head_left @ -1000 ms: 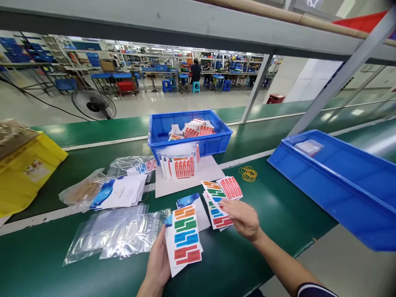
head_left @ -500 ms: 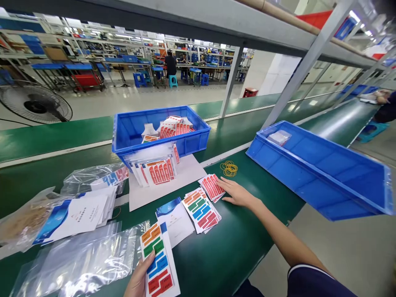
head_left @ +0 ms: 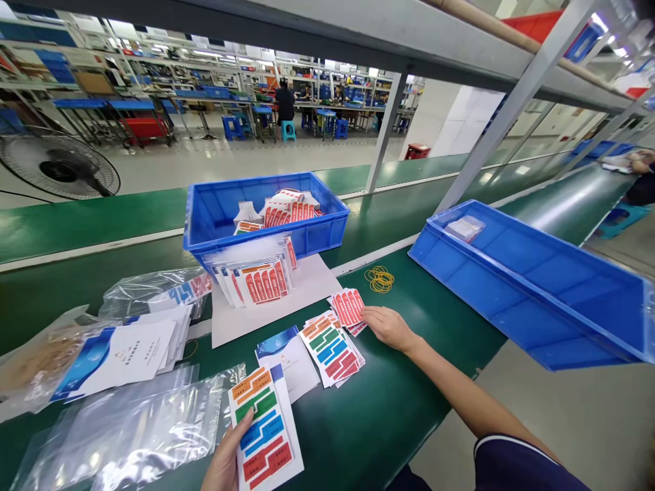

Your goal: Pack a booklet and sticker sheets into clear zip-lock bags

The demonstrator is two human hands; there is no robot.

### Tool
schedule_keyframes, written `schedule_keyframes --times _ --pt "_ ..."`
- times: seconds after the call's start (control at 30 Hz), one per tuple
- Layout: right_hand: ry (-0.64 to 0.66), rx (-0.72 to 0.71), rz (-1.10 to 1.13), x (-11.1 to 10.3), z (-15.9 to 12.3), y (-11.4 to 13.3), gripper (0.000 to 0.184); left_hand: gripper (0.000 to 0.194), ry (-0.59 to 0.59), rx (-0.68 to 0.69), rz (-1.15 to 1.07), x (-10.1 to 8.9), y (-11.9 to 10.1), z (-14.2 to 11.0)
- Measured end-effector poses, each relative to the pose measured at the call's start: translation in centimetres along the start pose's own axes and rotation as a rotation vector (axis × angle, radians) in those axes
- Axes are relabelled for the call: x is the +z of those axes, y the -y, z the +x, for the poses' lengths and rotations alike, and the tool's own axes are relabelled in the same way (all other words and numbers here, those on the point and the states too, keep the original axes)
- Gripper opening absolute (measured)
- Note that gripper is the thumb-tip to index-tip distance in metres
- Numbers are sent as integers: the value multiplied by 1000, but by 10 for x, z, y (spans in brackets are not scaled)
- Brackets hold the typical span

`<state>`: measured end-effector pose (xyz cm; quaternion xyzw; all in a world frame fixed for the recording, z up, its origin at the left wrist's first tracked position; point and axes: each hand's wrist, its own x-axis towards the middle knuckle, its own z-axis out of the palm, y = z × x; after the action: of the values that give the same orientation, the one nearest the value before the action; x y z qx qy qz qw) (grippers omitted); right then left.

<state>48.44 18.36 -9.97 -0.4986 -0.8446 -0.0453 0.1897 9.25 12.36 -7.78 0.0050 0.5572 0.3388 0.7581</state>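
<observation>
My left hand [head_left: 231,450] grips a multicoloured sticker sheet [head_left: 263,426] with a white and blue booklet under it, thumb on top. My right hand [head_left: 389,327] pinches the edge of a red and white sticker sheet [head_left: 348,307] on top of a small stack. Beside that stack lies a pile of multicoloured sticker sheets [head_left: 330,349], partly over a white and blue booklet [head_left: 289,361]. Behind them, filled clear bags with red sticker sheets [head_left: 266,281] lean against a blue crate [head_left: 266,239].
Yellow rubber bands [head_left: 379,279] lie right of the stacks. Another blue crate [head_left: 532,286] slants at the right edge. On the left are clear plastic bags [head_left: 153,423] and a stack of booklets [head_left: 136,349]. A metal post [head_left: 386,136] rises behind.
My right hand has gone from lying with fingers stretched on the red sticker stack to pinching the top sheet's right edge. My left hand still holds its sheet and booklet, shifted slightly.
</observation>
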Motion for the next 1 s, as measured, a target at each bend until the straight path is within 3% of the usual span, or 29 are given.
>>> schedule_keyframes --times 0.1,0.17,0.23,0.3,0.33,0.43,0.5,0.6,0.67,0.8,0.9,1.0 --pt "-18 22 0 -8 2 6 22 66 -41 -26 6 3 0 -4" --pt "-109 110 -12 -20 7 20 20 62 -33 30 -3 8 0 -9" --pt "-289 216 -7 -31 14 48 19 57 10 99 -20 13 2 -13" --pt "-423 180 72 -39 21 89 21 52 79 165 -57 18 6 -16" --pt "-409 78 148 -40 25 114 23 49 123 193 -83 19 8 -17" --pt "-104 -364 428 -39 33 182 22 45 210 238 -82 17 14 -21" --pt "14 -484 557 -37 38 210 19 42 218 282 46 10 12 -29" --pt "-37 -392 675 -38 46 219 26 41 192 438 372 -7 2 -51" --pt "-49 -245 744 -38 52 213 45 35 175 590 663 -16 -7 -70" --pt "216 -69 962 -19 56 207 81 14 132 775 1161 -17 -9 -92" --pt "337 20 1151 9 50 220 73 6 29 815 1221 -10 -2 -89" --pt "291 72 1215 30 44 236 50 2 17 849 1270 -12 -4 -84"
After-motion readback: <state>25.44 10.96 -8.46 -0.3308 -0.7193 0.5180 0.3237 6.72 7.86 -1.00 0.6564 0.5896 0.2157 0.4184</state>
